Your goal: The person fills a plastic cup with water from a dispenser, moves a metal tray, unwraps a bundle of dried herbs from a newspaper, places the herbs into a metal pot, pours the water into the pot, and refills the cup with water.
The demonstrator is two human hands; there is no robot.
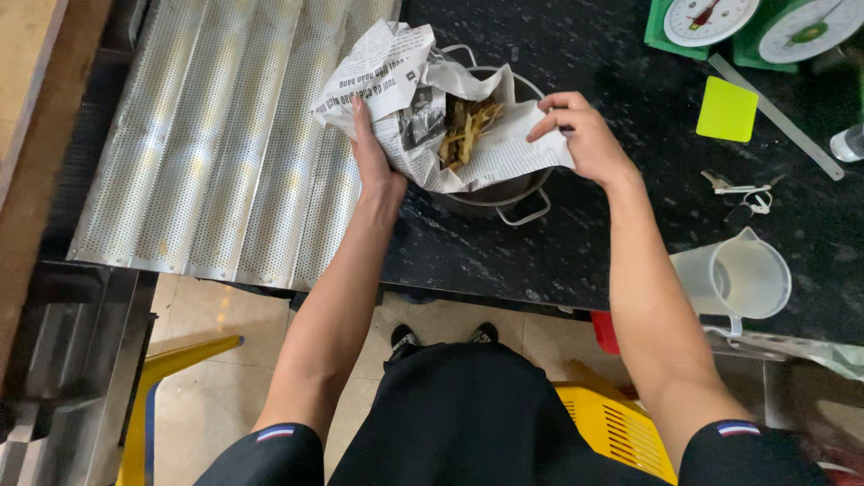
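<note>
A sheet of newspaper (396, 72) lies spread over a metal pot (504, 193) on the black counter (558, 243). Yellowish dry strips (463, 130) sit in the paper's hollow above the pot. My left hand (371, 153) grips the paper's left side from underneath, lifting it. My right hand (580, 130) pinches the paper's right edge. The pot's wire handles show at front and back.
A perforated, corrugated metal baking tray (216, 135) lies left of the pot. Two green dial scales (756, 22), a yellow-green card (727, 110), a metal ruler (774, 117), keys (738, 191) and a clear measuring jug (738, 279) sit at right. Yellow stools stand below.
</note>
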